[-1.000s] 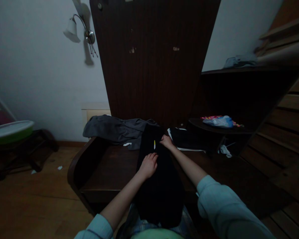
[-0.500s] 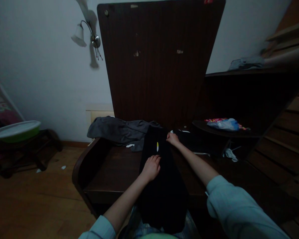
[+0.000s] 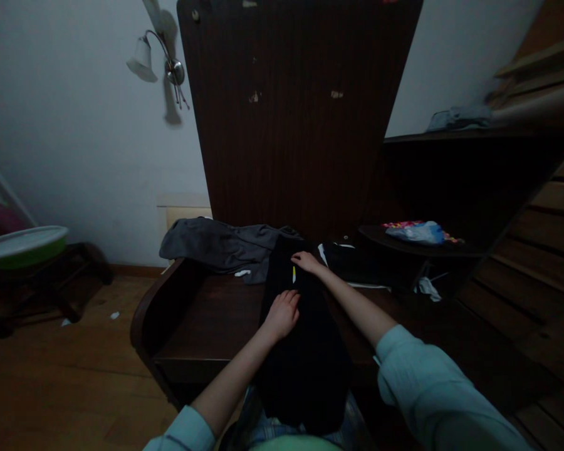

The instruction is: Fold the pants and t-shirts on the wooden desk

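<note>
A black garment (image 3: pixel 305 351) stretches from my lap up onto a dark wooden bench seat. A small yellow-and-white mark (image 3: pixel 294 274) shows on its upper part; which kind of garment it is I cannot tell. My left hand (image 3: pixel 282 314) rests on the cloth below the mark, fingers laid out flat. Just above the mark, my right hand (image 3: pixel 306 262) lies on the cloth with its fingers reaching left, loosely extended. Behind and left of the garment a crumpled grey garment (image 3: pixel 220 241) is draped over the bench.
A dark wooden panel (image 3: pixel 296 144) rises behind the bench seat (image 3: pixel 202 319). More black clothing with white edges (image 3: pixel 352 263) lies to the right. A plastic bag (image 3: pixel 416 232) sits on a low shelf. On the left, a green basin (image 3: pixel 28 250) stands on a stool.
My right hand has moved left from the garment's right edge onto its upper part, and its closed fingers have loosened. My left hand stays about where it was on the cloth.
</note>
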Available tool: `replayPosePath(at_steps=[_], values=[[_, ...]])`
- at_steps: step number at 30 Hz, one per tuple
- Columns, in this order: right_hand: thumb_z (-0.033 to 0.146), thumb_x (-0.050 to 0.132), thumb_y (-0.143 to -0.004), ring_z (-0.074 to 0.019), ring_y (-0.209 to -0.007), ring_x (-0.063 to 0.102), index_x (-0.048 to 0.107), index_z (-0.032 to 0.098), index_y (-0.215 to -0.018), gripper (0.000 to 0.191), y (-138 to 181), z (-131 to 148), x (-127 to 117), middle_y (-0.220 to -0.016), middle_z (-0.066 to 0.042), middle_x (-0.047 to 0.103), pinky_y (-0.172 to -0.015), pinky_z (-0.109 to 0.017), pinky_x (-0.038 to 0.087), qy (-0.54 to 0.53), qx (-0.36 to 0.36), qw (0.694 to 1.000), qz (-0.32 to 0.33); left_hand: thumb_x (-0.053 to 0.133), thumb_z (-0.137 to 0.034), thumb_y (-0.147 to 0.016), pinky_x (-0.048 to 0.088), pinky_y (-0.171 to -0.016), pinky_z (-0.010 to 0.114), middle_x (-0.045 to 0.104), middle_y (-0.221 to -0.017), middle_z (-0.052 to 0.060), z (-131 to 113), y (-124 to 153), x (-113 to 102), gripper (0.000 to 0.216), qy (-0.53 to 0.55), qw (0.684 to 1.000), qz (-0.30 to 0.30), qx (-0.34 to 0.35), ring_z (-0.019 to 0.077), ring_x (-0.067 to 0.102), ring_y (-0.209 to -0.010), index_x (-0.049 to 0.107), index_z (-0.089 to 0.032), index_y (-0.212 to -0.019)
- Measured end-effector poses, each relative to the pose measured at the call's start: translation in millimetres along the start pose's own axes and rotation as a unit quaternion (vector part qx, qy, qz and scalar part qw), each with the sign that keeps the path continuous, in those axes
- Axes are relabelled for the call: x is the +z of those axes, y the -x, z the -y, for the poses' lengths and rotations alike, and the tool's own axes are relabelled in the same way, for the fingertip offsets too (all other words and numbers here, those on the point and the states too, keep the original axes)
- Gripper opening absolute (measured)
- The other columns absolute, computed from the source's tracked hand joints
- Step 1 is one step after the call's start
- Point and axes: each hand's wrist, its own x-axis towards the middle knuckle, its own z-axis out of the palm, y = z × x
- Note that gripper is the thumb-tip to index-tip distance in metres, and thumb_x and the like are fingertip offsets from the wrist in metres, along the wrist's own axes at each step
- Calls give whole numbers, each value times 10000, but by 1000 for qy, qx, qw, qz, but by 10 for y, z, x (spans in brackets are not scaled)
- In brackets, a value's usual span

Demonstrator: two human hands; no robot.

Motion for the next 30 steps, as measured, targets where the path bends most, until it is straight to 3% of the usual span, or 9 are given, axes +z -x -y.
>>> replayPosePath(at_steps=[4,7,11,15,21,25,30], values=[[399,448,-814,-247,-1030,534,651,102,-951,385,-45,40,20,-1068,-152,612,-845,-272,380,-10,25,1000,5,385,-149,-795,347,-954,341,494,-1227,91,21,-3,26,367,2,1000,-8,9,208,416,-1134,483,-123,-1148],[471,359,-838,-248,-1077,505,598,69,-1050,513,-45,68,31,-1134,-175,568,-875,-280,363,-31,45,998,2,391,-144,-784,343,-962,341,505,-1212,93,32,-2,40,394,4,1000,-17,17,207,418,-1134,458,-120,-1172],[515,265,-852,-209,-1188,403,420,56,-1245,624,25,85,70,-1300,-162,420,-939,-261,319,-72,45,996,17,385,-142,-780,310,-997,341,478,-1251,96,32,-3,49,450,12,1000,-15,22,193,383,-1182,397,-118,-1229],[523,164,-864,-175,-1254,300,234,73,-1342,661,125,65,113,-1383,-140,286,-985,-271,276,-101,30,994,25,340,-233,-833,269,-1021,381,368,-1344,129,20,-12,45,445,11,999,35,-14,214,296,-1253,371,-90,-1253],[508,360,-826,-204,-1290,209,389,141,-1277,582,347,106,385,-1395,-100,278,-1040,-332,172,-59,-42,997,30,313,-341,-852,229,-1030,404,311,-1369,155,9,-24,27,521,7,997,78,-28,231,244,-1276,313,-60,-1290],[364,357,-858,-208,-1263,267,443,109,-1231,460,458,161,461,-1342,-124,372,-1036,-360,186,4,-76,996,-51,311,-344,-852,224,-1027,408,316,-1367,154,-9,-33,32,514,7,995,90,-31,227,239,-1278,316,-68,-1286],[242,325,-846,-166,-1198,370,496,147,-1182,388,692,197,280,-1270,-95,468,-1010,-329,270,-66,-111,980,-152,309,-364,-863,231,-1026,406,323,-1368,138,71,-49,-21,513,35,997,74,-13,214,237,-1279,298,-94,-1299]])
